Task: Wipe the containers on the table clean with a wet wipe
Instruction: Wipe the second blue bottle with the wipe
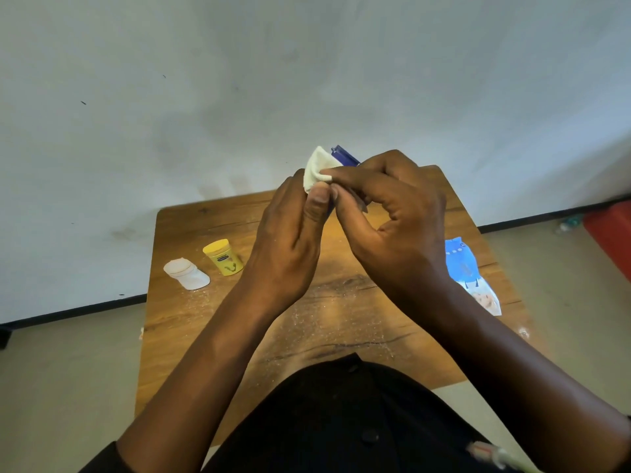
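Both hands are raised together above the wooden table (191,315). A white wet wipe (317,165) sticks up between them, and the fingertips of my right hand (396,227) pinch it. A dark blue container (345,155) pokes out behind the wipe; most of it is hidden by my fingers. My left hand (290,244) is closed on its lower part, thumb pressed near the wipe's bottom edge. A yellow jar (223,257) and a white container (186,273) stand at the table's left side, away from both hands.
A blue and white wet wipe pack (473,276) lies at the table's right edge. White powder dusts the tabletop. A pale wall stands right behind the table. A red object (611,237) sits on the floor at far right.
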Available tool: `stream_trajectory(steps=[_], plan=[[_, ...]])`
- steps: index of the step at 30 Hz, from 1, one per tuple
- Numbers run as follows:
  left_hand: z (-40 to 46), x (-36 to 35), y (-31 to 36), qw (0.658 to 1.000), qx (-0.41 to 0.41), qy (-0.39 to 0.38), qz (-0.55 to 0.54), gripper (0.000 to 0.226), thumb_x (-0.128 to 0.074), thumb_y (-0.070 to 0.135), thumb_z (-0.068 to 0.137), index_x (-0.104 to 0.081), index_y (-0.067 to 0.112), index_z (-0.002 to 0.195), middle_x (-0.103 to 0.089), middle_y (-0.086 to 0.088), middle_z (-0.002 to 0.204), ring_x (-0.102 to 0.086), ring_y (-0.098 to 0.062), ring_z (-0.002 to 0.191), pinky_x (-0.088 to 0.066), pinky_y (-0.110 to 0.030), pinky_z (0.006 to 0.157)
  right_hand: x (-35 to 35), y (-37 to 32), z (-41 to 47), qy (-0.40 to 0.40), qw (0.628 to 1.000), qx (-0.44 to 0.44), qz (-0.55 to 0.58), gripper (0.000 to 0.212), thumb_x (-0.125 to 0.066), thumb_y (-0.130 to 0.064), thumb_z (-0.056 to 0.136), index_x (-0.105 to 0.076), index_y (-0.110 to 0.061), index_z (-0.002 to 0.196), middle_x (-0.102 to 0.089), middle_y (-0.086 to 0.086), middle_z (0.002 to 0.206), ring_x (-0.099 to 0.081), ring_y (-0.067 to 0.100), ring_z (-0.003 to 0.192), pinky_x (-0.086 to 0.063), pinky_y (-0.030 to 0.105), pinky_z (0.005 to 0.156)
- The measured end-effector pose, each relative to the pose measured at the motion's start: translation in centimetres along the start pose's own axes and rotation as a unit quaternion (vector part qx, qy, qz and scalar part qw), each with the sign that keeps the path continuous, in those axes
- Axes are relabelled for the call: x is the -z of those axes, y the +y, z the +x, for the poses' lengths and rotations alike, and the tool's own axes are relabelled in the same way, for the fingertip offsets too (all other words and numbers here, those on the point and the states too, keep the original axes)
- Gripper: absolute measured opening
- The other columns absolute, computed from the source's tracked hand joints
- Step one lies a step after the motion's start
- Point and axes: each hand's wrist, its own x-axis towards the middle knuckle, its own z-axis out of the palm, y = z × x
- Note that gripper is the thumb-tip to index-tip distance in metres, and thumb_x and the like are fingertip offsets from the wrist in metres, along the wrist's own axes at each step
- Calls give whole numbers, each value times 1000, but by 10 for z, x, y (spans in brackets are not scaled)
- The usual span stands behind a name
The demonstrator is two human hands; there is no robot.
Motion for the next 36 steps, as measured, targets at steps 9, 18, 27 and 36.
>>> stream_trajectory(steps=[9, 18, 27, 36], plan=[[1, -1, 15, 977, 140, 12, -161, 52, -19, 36, 111, -65, 11, 108, -75, -3, 78, -74, -16, 67, -56, -21, 59, 4, 10, 2, 39, 999, 9, 33, 17, -73, -5, 98, -77, -6, 114, -74, 9, 104, -68, 14, 97, -54, 23, 82], [0, 7, 17, 911, 213, -74, -344, 73, -20, 58, 103, -61, 1, 122, -72, -21, 95, -71, -31, 72, -60, -38, 69, 10, 9, 6, 35, 980, -78, 178, 15, -67, 3, 101, -70, -1, 114, -73, 7, 102, -72, 14, 85, -60, 22, 73], [4, -1, 29, 984, 113, 43, -132, 42, -23, 21, 114, -55, 24, 87, -67, 20, 62, -65, 1, 54, -45, -8, 49, 5, -11, 9, 21, 997, 43, -60, 17, -72, -11, 97, -80, -7, 111, -68, 11, 99, -65, 22, 89, -55, 37, 72], [3, 9, 34, 955, 167, 45, -239, 52, -19, 35, 113, -62, 15, 93, -71, 7, 63, -68, -6, 54, -50, -14, 50, 8, -1, 6, 22, 999, 11, -29, 13, -70, -5, 97, -74, -6, 109, -74, 4, 102, -69, 17, 92, -57, 39, 78]])
